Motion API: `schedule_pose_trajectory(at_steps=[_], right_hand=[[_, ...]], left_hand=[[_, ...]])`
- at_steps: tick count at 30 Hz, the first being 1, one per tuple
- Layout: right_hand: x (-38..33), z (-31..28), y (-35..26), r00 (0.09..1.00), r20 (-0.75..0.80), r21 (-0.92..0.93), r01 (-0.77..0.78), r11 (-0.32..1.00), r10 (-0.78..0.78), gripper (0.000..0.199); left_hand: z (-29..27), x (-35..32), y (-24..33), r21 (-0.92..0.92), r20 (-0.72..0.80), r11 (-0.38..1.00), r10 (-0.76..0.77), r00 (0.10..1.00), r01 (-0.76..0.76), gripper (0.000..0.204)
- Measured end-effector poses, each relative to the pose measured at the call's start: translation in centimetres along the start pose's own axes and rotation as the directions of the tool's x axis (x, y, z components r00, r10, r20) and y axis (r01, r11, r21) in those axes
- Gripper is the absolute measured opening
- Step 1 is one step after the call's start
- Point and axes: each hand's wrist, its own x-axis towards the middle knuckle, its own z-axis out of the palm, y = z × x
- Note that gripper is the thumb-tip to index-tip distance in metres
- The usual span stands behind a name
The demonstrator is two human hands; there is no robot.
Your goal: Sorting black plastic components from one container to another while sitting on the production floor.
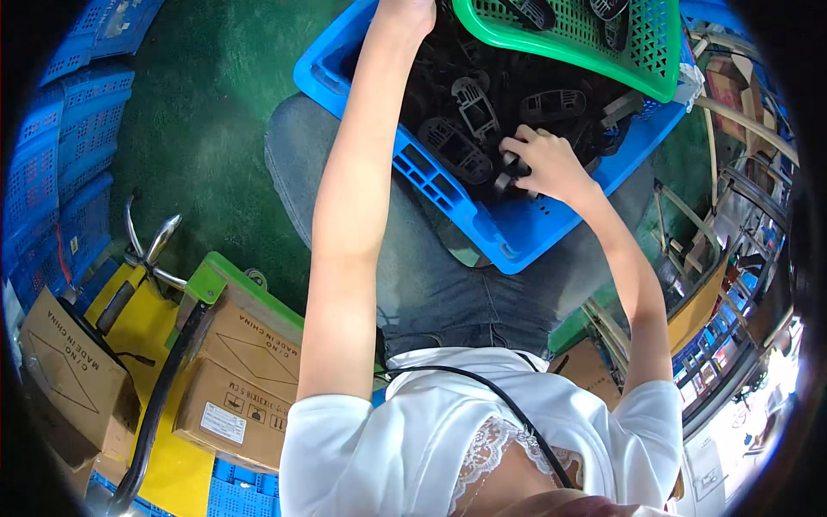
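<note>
A blue plastic crate [517,244] sits across my lap, with many black plastic parts [457,148] heaped in it. Several of these are oval pieces with slots, and one greyer frame piece [475,108] lies on top of the heap. My right hand [551,164] is inside the crate near its close corner, fingers curled around a black plastic part [512,169] that is partly covered by them. At the upper edge, by the crate's far left side, my left hand [412,12] is cut off, so its fingers are not visible.
A green perforated basket [564,50] with black parts rests over the crate's far side. Cardboard boxes [237,388] and a yellow cart [172,414] with a black handle stand on the left. Blue crates [82,146] are stacked at far left; metal racks [741,207] stand on the right.
</note>
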Motion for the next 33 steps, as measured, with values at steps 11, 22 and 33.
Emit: schedule_pose_trajectory(at_steps=[11, 22, 33], right_hand=[[-2.6, -4.7, -1.8, 0.989, -0.143, 0.232, 0.061, 0.971, -0.028, 0.038], [-5.7, -19.4, 1.3, 0.61, -0.786, 0.194, 0.087, 0.977, 0.102, 0.042], [-4.5, -14.0, -1.1, 0.887, -0.436, 0.247, -0.048, 0.968, 0.155, 0.028]], left_hand=[[-0.5, 0.5, -0.2, 0.014, 0.007, 1.0, 0.017, 1.0, -0.017, 0.013], [0.3, -0.1, 0.1, 0.003, -0.017, 1.0, 0.005, 1.0, -0.004, 0.013], [-1.5, 0.1, -1.3, 0.037, 0.02, 0.999, -0.033, 0.999, 0.033, 0.014]])
